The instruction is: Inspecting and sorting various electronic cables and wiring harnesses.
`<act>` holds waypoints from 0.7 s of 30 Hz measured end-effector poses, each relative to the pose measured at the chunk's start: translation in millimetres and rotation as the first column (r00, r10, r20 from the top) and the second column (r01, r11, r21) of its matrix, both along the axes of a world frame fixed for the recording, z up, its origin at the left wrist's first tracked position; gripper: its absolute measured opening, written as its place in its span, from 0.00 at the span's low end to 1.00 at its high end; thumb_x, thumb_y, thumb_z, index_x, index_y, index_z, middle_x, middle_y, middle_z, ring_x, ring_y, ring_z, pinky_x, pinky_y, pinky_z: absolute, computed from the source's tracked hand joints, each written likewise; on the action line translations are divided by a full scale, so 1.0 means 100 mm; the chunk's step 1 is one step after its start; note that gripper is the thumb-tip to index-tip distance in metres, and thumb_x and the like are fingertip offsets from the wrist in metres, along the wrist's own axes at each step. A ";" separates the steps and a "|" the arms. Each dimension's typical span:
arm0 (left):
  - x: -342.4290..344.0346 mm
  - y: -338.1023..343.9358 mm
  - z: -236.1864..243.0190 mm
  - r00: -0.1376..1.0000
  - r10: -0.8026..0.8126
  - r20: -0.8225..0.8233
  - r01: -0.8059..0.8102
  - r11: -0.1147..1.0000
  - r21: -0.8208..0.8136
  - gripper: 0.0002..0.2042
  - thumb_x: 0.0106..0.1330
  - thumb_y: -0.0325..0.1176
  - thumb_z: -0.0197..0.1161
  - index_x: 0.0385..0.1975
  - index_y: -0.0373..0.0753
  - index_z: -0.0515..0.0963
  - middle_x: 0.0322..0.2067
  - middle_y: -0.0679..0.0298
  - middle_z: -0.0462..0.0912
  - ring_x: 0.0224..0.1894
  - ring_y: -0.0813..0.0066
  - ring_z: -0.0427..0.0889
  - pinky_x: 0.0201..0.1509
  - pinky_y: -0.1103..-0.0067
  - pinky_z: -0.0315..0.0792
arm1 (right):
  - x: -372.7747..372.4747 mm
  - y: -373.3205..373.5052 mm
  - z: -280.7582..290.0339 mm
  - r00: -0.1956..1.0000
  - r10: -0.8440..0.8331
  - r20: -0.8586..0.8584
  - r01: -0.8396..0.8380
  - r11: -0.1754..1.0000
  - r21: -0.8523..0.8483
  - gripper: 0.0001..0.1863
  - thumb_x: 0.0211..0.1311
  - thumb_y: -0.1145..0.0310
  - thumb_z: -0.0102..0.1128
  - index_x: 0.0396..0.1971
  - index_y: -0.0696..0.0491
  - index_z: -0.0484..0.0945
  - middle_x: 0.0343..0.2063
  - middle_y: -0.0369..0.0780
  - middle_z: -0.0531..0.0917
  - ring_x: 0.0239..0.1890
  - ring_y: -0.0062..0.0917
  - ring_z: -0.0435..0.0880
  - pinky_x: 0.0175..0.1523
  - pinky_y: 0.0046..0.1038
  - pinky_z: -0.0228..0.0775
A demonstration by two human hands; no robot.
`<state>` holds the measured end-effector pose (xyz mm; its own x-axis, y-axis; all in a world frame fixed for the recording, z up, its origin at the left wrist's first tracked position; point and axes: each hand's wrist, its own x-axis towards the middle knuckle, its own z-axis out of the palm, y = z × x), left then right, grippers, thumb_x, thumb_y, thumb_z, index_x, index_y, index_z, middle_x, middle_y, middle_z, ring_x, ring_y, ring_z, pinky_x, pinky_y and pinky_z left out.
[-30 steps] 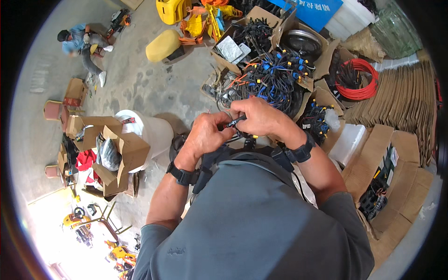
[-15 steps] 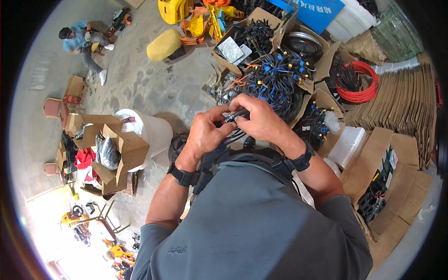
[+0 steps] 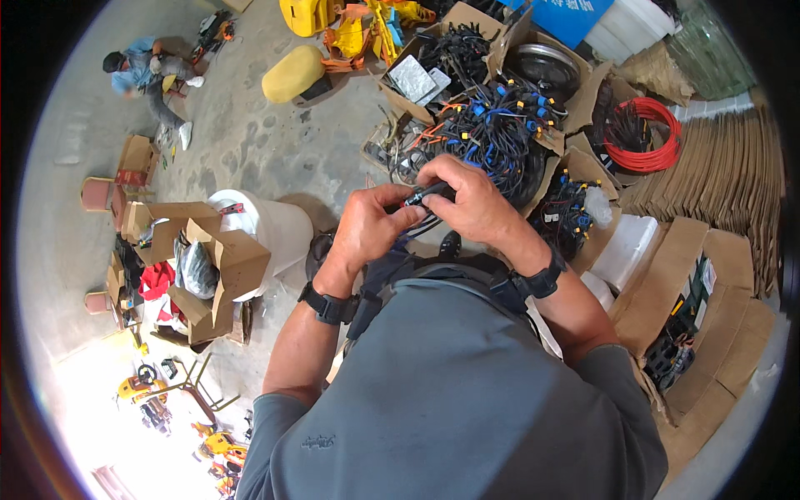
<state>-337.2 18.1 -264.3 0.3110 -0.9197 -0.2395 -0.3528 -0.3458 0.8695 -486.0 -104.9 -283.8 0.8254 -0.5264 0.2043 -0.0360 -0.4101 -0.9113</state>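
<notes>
In front of my waist, both hands pinch a black cable (image 3: 419, 198) with a small pale marking on it. My left hand (image 3: 371, 223) grips its left side between thumb and fingers. Closed around its right side, my right hand (image 3: 468, 200) has the index finger bent over the top and the thumb against it. Dark loops of cable hang just below the fingers. The cable's ends are hidden by the hands. Beyond them lies a heap of black wire harnesses (image 3: 500, 137) with blue and yellow connectors.
At left, an open carton (image 3: 237, 271) sits against a white tub (image 3: 283, 242). On the right are a harness box (image 3: 567, 221), a red cable coil (image 3: 672, 137), stacked cardboard (image 3: 708, 179) and a large open carton (image 3: 725, 333). A yellow seat (image 3: 293, 75) and a seated person (image 3: 154, 71) are farther off.
My hands have shifted slightly, the right thumb moving onto the cable. The cable is now more covered by my fingers. Both hands keep hold of it.
</notes>
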 end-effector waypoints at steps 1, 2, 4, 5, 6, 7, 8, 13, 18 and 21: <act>0.00 0.00 0.01 1.000 0.004 -0.017 -0.004 1.000 0.008 0.14 0.56 0.29 0.69 0.41 0.31 0.80 0.26 0.66 0.82 0.28 0.85 0.74 0.31 0.82 0.70 | -0.02 -0.04 -0.01 0.999 0.033 0.002 -0.033 0.998 -0.045 0.15 0.46 0.77 0.61 0.38 0.56 0.74 0.33 0.44 0.80 0.38 0.40 0.80 0.43 0.36 0.73; 0.02 0.01 0.01 0.999 0.006 -0.038 -0.005 1.000 0.015 0.14 0.56 0.29 0.69 0.41 0.30 0.80 0.26 0.66 0.83 0.28 0.85 0.75 0.31 0.83 0.70 | -0.03 -0.08 -0.03 0.998 0.064 -0.003 -0.064 0.994 -0.091 0.16 0.46 0.75 0.62 0.38 0.56 0.74 0.35 0.44 0.78 0.40 0.40 0.79 0.44 0.36 0.72; 0.07 -0.01 -0.04 0.990 0.031 -0.141 -0.027 0.999 0.035 0.13 0.56 0.27 0.69 0.40 0.30 0.80 0.27 0.65 0.83 0.29 0.84 0.76 0.32 0.83 0.71 | -0.03 -0.15 -0.09 0.994 0.104 -0.045 -0.110 0.982 -0.157 0.16 0.46 0.74 0.64 0.38 0.56 0.74 0.36 0.44 0.78 0.42 0.39 0.78 0.47 0.34 0.70; 0.09 -0.01 -0.06 0.968 0.070 -0.240 -0.058 0.997 0.056 0.13 0.56 0.26 0.69 0.40 0.30 0.80 0.27 0.64 0.83 0.29 0.83 0.76 0.33 0.83 0.71 | -0.02 -0.18 -0.09 0.984 0.153 -0.090 -0.169 0.960 -0.222 0.16 0.46 0.73 0.65 0.38 0.57 0.75 0.38 0.44 0.78 0.44 0.37 0.77 0.50 0.33 0.69; 0.11 -0.01 -0.06 0.969 0.066 -0.238 -0.054 0.997 0.058 0.13 0.56 0.26 0.69 0.40 0.30 0.80 0.27 0.64 0.83 0.29 0.83 0.76 0.33 0.83 0.71 | -0.02 -0.20 -0.06 0.975 0.185 -0.120 -0.201 0.969 -0.144 0.17 0.46 0.72 0.67 0.38 0.57 0.75 0.37 0.44 0.77 0.46 0.38 0.76 0.52 0.33 0.67; 0.12 -0.01 -0.04 0.964 0.038 -0.262 -0.021 0.998 0.065 0.12 0.58 0.25 0.67 0.41 0.29 0.79 0.28 0.63 0.83 0.30 0.82 0.78 0.35 0.82 0.72 | -0.02 -0.23 -0.04 0.976 0.180 -0.118 -0.197 0.970 -0.143 0.17 0.46 0.72 0.67 0.38 0.57 0.75 0.37 0.44 0.77 0.46 0.38 0.76 0.52 0.33 0.67; 0.14 -0.05 -0.03 0.958 0.005 -0.286 0.016 0.998 0.068 0.11 0.59 0.24 0.64 0.41 0.28 0.79 0.29 0.62 0.84 0.31 0.80 0.79 0.37 0.82 0.73 | -0.02 -0.29 -0.03 0.966 0.223 -0.128 -0.233 0.970 -0.066 0.18 0.46 0.72 0.67 0.39 0.57 0.75 0.37 0.43 0.77 0.45 0.37 0.76 0.52 0.33 0.67; 0.21 -0.07 0.08 0.802 0.066 -0.594 -0.048 0.998 0.047 0.10 0.63 0.22 0.54 0.41 0.28 0.80 0.32 0.63 0.84 0.33 0.81 0.80 0.40 0.84 0.74 | -0.01 -0.46 0.09 0.961 0.274 -0.031 -0.271 0.960 0.068 0.18 0.46 0.73 0.68 0.40 0.55 0.76 0.36 0.40 0.76 0.44 0.33 0.75 0.52 0.30 0.66; 0.25 -0.10 0.03 0.719 0.085 -0.689 -0.181 0.981 -0.067 0.09 0.64 0.23 0.57 0.41 0.28 0.79 0.31 0.62 0.84 0.31 0.80 0.80 0.38 0.83 0.74 | 0.08 -0.42 0.12 0.985 0.109 0.138 -0.076 0.972 -0.222 0.20 0.47 0.72 0.68 0.42 0.56 0.74 0.39 0.40 0.76 0.46 0.32 0.75 0.55 0.30 0.65; 0.28 -0.08 -0.05 0.750 0.176 -0.638 -0.269 0.962 -0.052 0.10 0.66 0.27 0.54 0.41 0.28 0.77 0.33 0.57 0.84 0.33 0.74 0.82 0.38 0.81 0.75 | 0.09 -0.25 0.21 0.951 -0.215 0.223 0.284 0.894 -0.346 0.22 0.48 0.71 0.69 0.45 0.57 0.73 0.41 0.40 0.76 0.47 0.30 0.76 0.55 0.30 0.67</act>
